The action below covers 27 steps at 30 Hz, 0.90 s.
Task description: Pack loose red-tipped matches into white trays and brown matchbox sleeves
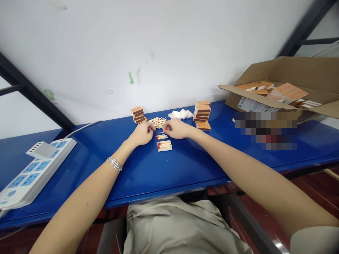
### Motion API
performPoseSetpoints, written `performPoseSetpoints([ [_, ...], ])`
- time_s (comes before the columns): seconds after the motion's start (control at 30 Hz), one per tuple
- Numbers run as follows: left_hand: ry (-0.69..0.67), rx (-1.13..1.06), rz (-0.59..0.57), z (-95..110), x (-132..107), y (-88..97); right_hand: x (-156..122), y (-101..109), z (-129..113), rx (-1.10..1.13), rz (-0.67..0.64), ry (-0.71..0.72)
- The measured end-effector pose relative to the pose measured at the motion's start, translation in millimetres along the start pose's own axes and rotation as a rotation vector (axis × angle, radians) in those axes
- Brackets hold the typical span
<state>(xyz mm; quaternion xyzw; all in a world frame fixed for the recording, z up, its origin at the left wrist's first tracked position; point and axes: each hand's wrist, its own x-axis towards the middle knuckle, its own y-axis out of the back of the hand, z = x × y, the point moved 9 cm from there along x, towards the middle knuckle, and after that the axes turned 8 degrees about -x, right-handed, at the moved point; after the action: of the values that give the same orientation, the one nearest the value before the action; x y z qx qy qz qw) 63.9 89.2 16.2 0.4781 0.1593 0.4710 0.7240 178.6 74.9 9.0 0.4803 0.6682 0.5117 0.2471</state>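
Note:
My left hand (144, 134) rests at the table's middle with thumb and fingers closed together; whatever is between them is hidden. Facing it, my right hand (175, 129) pinches one end of a single matchstick (159, 133), which spans the gap between both hands. Just behind the fingers lies a loose heap of matchsticks (158, 122). A small bunch of red-tipped matches (161, 137) sits right in front of them. Closer to me, a white matchbox tray (164, 149) holds several matches lying side by side, red heads to the left.
Stacked matchboxes (137, 113) stand behind my left hand, with a taller stack (202, 114) to the right. White empty trays (181, 114) lie between them. A cardboard carton (233, 102) of matchboxes sits far right, a power strip (34, 169) far left. A wall (169, 53) rises behind.

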Motion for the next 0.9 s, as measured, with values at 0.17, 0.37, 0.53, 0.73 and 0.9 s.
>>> performPoseSetpoints([
  [0.17, -0.048, -0.039, -0.021, 3.5, -0.9, -2.3, -3.5, -3.4, 0.1, 0.071, -0.08, 0.016],
  [0.37, -0.111, -0.092, -0.071, 7.2, -1.7, -8.7, -2.4, 21.8, 23.4, -0.038, 0.162, -0.124],
  [0.53, -0.128, -0.096, -0.084, 7.6, -2.3, -10.2, -1.0, 17.2, 27.9, -0.075, 0.167, -0.153],
  [0.73, -0.096, -0.063, -0.068, 8.0, -2.1, -7.3, 6.0, 5.8, 23.0, -0.123, 0.198, -0.152],
  [0.9, -0.093, -0.059, -0.063, 7.8, -2.0, -6.8, 6.9, 5.4, 21.7, -0.141, 0.195, -0.153],
])
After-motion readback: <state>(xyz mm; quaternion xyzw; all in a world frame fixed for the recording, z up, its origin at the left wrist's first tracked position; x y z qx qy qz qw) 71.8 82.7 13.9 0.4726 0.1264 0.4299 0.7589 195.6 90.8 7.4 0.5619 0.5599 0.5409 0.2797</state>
